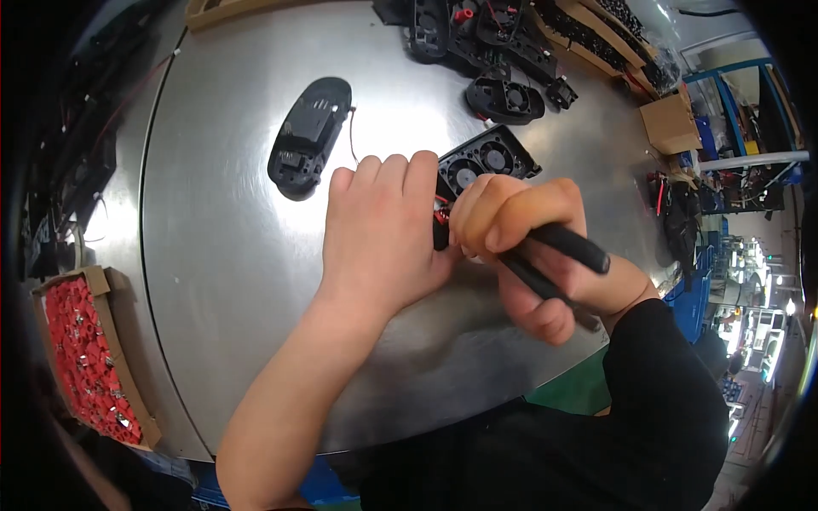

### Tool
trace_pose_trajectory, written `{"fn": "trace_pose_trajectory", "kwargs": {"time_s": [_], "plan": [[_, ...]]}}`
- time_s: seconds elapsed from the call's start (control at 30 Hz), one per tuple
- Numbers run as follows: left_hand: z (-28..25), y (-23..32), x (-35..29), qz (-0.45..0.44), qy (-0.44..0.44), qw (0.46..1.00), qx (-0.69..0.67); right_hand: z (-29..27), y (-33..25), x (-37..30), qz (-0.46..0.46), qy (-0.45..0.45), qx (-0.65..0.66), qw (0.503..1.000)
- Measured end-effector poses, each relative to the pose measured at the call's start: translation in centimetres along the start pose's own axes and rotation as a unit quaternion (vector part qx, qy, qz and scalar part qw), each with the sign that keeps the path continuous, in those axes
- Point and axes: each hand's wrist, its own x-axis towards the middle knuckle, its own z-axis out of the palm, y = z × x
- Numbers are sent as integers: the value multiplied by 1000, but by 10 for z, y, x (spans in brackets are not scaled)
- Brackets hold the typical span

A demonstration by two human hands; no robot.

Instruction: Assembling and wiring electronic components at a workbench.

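Observation:
A black plastic housing with two small round fans lies on the metal table in front of me. My left hand is closed over its left end, the knuckles upward and the fingertips hidden. Red wires show at the housing's near side, between my hands. In my closed right hand are pliers, their two black handles sticking out toward the lower right. The jaws are hidden behind the fingers, close to the wires. A long black shell with a thin cable lies to the left of the housing.
A cardboard tray full of small red parts stands at the left. Black fan housings and other plastic parts are piled at the far right. Behind them is a box of small black pieces. A table seam runs along the left.

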Motion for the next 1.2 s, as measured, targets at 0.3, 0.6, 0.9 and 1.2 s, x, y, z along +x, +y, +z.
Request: {"fn": "trace_pose_trajectory", "kwargs": {"time_s": [0.3, 0.6, 0.9, 1.2], "plan": [[3, -1, 3, 14, 34, 999, -19, -22, -45, 35, 270, 56, 203, 939], [4, 3, 5, -39, 30, 992, -114, -15, -13, 33, 180, 15, 177, 967], [7, -1, 3, -7, 38, 996, -86, -5, -6, 22, 132, 85, 120, 980], [2, 5, 1, -9, 2, 1000, 23, -5, 1, 4, 15, -5, 12, 1000]]}}
